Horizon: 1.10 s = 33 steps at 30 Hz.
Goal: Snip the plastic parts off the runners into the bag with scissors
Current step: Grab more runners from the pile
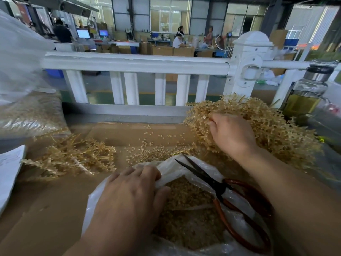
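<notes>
Your left grip (129,193) clutches the near rim of the bag (171,164), keeping its mouth wide. Your right grip (230,133) curls its fingers round the runners (276,130) heaped at far right. Lift one clear of the tangle before fetching the scissors (219,185), lying unheld across the bag.

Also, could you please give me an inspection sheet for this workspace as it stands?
Surface: cardboard, strewn with loose parts.
Job's things: open bag holding cut parts; scissors lying across it, unheld; runner pile right; smaller runner heap left.
Clutter: bottle, paper, filled sack.
Grippers: left hand fingers grip the bag's rim; right hand pinches into the runner pile.
Cables: nothing seen.
Surroundings: white railing; workers at benches beyond.
</notes>
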{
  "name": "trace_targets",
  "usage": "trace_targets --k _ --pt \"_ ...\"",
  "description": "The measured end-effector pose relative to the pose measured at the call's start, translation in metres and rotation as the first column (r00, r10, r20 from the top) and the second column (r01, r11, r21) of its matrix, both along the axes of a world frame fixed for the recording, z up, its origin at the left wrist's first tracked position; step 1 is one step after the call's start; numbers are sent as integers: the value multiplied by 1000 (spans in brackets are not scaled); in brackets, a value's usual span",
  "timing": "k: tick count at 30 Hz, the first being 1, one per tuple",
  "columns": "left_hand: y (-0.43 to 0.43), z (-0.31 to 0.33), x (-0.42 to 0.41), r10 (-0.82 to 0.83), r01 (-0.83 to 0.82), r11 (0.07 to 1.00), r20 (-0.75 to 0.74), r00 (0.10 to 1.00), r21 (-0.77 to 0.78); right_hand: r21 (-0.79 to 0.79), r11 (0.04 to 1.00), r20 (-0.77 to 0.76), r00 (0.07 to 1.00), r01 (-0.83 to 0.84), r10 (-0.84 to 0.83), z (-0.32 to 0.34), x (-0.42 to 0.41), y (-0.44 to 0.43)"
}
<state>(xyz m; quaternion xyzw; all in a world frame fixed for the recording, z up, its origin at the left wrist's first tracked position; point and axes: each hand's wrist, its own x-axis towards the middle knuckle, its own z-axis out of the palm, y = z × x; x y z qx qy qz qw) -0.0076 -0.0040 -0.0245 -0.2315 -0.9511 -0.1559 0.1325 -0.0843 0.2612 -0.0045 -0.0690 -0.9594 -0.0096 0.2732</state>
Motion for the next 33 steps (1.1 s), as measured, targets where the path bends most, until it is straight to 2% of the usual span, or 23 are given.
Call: trace_targets --k 3,6,9,11,13,16,18,20,23,28,30,33 --pt "0 3 3 -15 15 1000 -10 1000 17 -111 994 -10 1000 23 -24 -3 7 6" --pt "-2 2 4 -30 29 999 -45 999 -17 -372 928 -99 994 13 -54 0 13 15" --pt "1 1 3 -3 3 1000 81 997 -4 -650 759 -184 977 -39 -107 10 14 22" --pt "0 0 1 28 -29 1000 69 997 3 -758 642 -255 958 -115 -130 18 11 25" --pt "1 5 4 20 -20 1000 81 997 -7 -785 591 -325 935 -184 -141 30 9 27" --pt "-1 6 7 30 -30 999 -24 999 32 -813 491 -430 891 -313 -143 49 6 26" --pt "-1 8 6 33 -33 999 -20 999 1 -823 431 -460 879 -371 -122 58 5 23" --pt "1 10 8 16 -16 1000 61 998 -4 -821 389 -494 861 -417 -120 64 6 21" --pt "3 9 6 34 -32 999 108 994 -24 -814 267 -565 809 -515 -162 71 9 21" --pt "1 -1 5 -6 4 999 60 998 43 -899 125 -436 881 -419 -186 60 17 30" --pt "1 -1 4 -7 5 996 23 1000 91 -920 44 -393 912 -390 -121 53 24 31" --pt "2 -3 4 -13 22 987 -55 998 161 -914 -23 -405 914 -404 5 51 37 24"
